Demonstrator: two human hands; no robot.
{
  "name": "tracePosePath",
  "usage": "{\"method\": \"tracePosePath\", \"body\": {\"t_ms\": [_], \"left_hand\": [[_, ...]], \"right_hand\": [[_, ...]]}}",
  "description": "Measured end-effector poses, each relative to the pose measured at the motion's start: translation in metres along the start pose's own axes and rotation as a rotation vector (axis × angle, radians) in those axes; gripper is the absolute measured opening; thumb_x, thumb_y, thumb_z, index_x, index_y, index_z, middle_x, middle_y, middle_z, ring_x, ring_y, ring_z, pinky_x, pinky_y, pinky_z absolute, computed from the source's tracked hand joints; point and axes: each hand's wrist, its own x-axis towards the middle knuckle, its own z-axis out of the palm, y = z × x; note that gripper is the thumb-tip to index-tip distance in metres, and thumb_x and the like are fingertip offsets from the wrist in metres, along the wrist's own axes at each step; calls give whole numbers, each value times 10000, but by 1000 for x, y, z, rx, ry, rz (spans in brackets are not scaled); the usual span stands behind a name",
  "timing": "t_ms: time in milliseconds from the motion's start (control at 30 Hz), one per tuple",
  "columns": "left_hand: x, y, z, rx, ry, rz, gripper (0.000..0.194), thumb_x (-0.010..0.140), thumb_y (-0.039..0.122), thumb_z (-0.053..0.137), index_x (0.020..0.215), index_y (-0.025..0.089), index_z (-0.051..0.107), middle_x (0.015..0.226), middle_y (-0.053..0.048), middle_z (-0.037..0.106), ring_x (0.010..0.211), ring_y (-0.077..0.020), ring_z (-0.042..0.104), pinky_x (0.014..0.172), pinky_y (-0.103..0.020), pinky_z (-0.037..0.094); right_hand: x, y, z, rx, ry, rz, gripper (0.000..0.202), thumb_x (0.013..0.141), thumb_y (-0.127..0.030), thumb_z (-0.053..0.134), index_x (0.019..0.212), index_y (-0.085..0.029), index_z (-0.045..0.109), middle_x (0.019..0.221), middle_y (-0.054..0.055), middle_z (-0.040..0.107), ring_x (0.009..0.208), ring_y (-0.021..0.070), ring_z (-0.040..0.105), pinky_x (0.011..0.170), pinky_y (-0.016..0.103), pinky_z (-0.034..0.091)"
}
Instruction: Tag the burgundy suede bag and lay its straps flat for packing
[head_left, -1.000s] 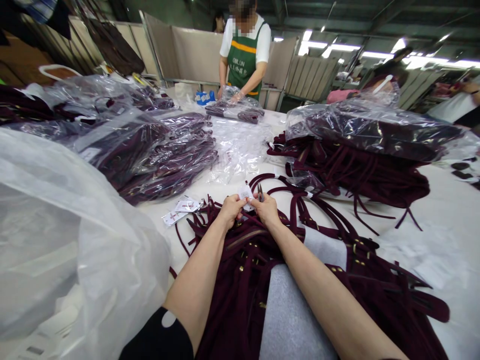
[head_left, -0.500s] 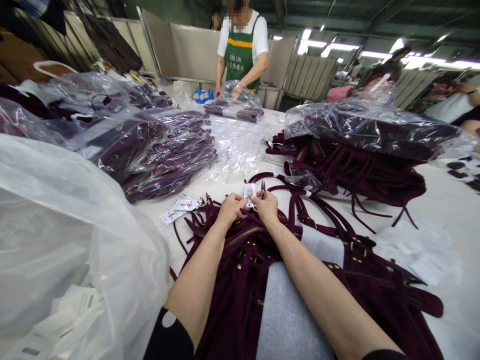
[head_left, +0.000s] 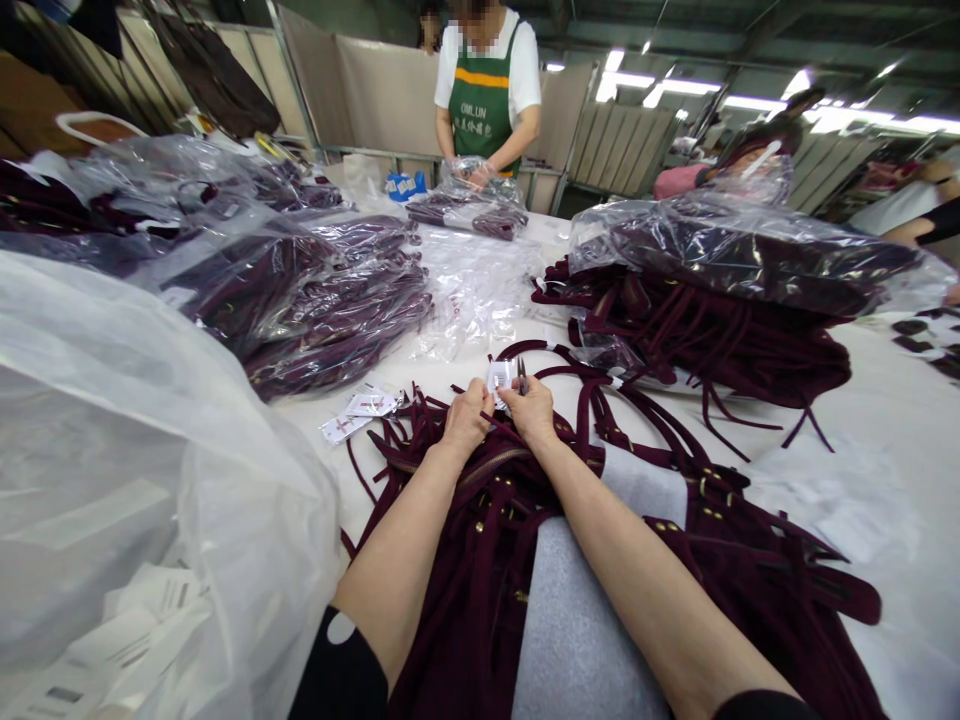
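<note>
Both hands are closed at frame centre: the left hand point(head_left: 466, 418) pinches a tag point(head_left: 498, 378), the right hand point(head_left: 534, 410) grips snips point(head_left: 520, 374) upright, touching the tag's right, above the bag point(head_left: 480, 560) on the worktop point(head_left: 885, 420)

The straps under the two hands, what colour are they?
The straps are dark burgundy with small gold studs, seen best in the head view.

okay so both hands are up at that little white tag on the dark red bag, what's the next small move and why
Probably close the snips on the tag's string. The right hand holds them upright right beside the white tag, which the left hand pinches above the maroon bag. The string itself is too small to see, so this is a guess.
</note>
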Motion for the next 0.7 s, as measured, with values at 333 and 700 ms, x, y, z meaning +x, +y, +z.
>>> {"method": "tracePosePath", "body": {"t_ms": [333,700], "left_hand": [[6,-2,-7,130,136,-169,113,847,225,402,834,183,506,793,-66,579,740,-198,555,645,-282,368],[11,-4,4,-331,225,-145,75,675,176,532,602,180,516,551,40,486,562,-112,466,573,-215,363]], "right_hand": [[-3,-10,-6,22,-301,157,391,420,-175,690,789,-159,560,578,-71,546,532,112,502,551,241,422],[-8,-20,-21,-73,-552,164,350,430,-83,647,764,-153,571,556,-74,549,530,106,492,520,218,391]]}}
